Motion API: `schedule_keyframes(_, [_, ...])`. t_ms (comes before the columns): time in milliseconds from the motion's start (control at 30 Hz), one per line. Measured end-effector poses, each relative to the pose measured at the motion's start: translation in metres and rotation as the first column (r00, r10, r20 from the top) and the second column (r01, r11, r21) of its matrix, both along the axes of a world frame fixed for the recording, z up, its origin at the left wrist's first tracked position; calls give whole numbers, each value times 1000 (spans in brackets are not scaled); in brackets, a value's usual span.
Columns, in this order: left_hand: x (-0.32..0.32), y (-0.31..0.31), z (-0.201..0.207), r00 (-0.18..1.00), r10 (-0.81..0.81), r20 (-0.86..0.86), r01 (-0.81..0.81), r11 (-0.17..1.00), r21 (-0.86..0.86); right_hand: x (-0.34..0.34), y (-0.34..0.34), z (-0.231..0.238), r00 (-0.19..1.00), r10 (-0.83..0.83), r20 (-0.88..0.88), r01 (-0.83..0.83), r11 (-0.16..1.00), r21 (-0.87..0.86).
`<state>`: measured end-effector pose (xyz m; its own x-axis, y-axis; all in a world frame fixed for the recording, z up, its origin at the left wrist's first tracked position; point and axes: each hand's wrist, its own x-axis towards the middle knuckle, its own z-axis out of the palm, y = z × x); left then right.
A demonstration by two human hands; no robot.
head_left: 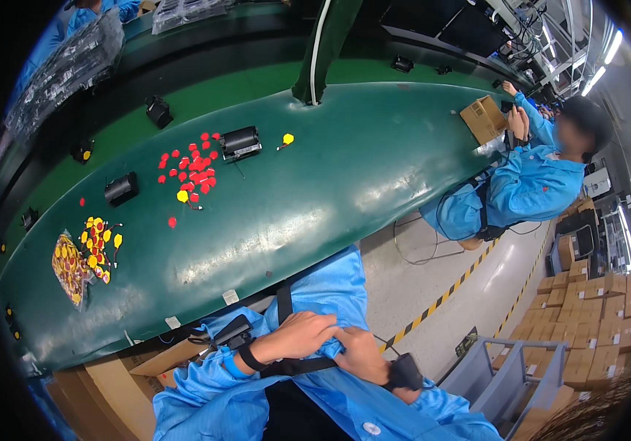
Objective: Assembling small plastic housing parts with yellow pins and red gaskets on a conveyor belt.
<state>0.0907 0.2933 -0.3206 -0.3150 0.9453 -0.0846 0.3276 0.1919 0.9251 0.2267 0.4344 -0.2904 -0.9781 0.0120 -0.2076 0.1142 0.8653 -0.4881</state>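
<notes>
The left hand [293, 336] and right hand [363, 356] are held together before the lap [334, 285]; any pinch cannot be told. Ahead-left, nearer the left hand, a black part [240, 142], long side crosswise, is laid beside red discs [196, 176] on the table [271, 213].

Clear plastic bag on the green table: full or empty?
Not empty: yellow and red pieces show through the clear plastic bag; whether it's completely full, cannot tell.

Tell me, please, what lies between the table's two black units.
Scattered red discs lie there, with one yellow piece among them, in the head view.
</notes>
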Motion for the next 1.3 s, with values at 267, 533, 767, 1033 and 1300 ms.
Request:
schedule_keyframes(267, [11,-5,-16,990,-20,-139,12,998,-58,3,19,46,924,-369,100,377,835,-400])
schedule_keyframes(533, [31,2,-17,940,-42,-340,34,999,-30,-41,16,-51,969,-244,35,235,955,180])
schedule_keyframes(767, [15,-25,-43,993,-1,-117,-16,990,-137,-68,51,34,919,274,283,-241,959,-147])
schedule_keyframes(1033, [11,-38,-34,967,147,-210,-148,989,9,-181,26,72,969,228,-96,-244,808,-537])
schedule_keyframes(1300, [-82,-122,115,483,774,-410,-567,633,527,-328,-95,52,788,478,-388,-453,877,162])
